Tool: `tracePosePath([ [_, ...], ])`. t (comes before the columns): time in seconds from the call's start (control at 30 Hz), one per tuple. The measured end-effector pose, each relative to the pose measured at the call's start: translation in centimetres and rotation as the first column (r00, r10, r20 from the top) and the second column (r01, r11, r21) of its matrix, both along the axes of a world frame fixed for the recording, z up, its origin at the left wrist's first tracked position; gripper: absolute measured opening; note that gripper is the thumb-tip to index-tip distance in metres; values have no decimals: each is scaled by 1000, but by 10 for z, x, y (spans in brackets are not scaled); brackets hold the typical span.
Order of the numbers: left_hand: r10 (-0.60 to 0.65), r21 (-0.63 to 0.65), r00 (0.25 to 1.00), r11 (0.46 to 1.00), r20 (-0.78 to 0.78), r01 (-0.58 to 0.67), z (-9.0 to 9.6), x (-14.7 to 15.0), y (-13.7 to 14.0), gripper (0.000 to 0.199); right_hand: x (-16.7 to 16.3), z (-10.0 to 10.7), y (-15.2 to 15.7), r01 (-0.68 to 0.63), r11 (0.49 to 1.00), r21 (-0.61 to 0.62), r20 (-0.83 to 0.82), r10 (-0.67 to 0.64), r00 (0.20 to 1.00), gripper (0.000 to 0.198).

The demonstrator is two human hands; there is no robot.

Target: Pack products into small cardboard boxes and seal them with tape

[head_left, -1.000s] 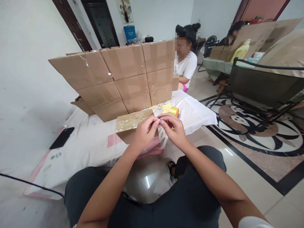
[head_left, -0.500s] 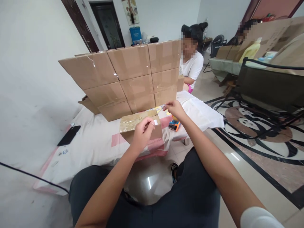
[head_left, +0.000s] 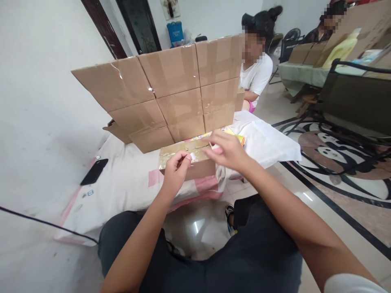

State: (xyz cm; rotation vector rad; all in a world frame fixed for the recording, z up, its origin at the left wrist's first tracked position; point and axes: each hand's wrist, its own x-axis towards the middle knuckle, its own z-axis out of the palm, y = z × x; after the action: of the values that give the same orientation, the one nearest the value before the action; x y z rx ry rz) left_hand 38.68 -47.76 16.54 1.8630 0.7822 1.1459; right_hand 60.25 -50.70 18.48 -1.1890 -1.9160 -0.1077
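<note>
My left hand (head_left: 177,166) is closed in a pinch above the front edge of a small taped cardboard box (head_left: 195,170). A small white piece (head_left: 192,156), like a scrap of paper or a sticker, shows at its fingertips. Over the right end of the same box reaches my right hand (head_left: 225,149), index finger stretched out and thumb apart, with nothing visible between them. Clear shiny tape covers the box's top, which has a ragged line along it. Under and behind my right hand, part of a yellow printed item (head_left: 241,139) is hidden.
Stacked cardboard boxes (head_left: 177,89) form a wall behind the small box. A black phone (head_left: 94,171) lies on the cloth-covered table (head_left: 128,191) at left. Someone in a white shirt (head_left: 258,75) sits beyond the boxes. A dark folding chair (head_left: 354,97) stands at right.
My right hand has come left and nearer, over the box, its fingers spreading from a pinch. The left hand keeps the white piece. The view has shifted slightly.
</note>
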Motion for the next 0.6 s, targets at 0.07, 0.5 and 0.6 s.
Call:
tracePosePath([
  [0.07, 10, 7, 1000, 1000, -2, -9, -1, 4, -4, 24, -25, -2, -20, -45, 999, 21, 120, 43, 992, 28],
  [0.5, 514, 322, 812, 846, -276, -426, 4, -6, 31, 22, 2, -75, -21, -171, 920, -354, -842, -233, 486, 22],
  [0.6, 681, 360, 563, 729, -468, -583, -7, -25, 67, 41, 13, -84, -9, -387, 782, -488, -872, -426, 241, 30],
])
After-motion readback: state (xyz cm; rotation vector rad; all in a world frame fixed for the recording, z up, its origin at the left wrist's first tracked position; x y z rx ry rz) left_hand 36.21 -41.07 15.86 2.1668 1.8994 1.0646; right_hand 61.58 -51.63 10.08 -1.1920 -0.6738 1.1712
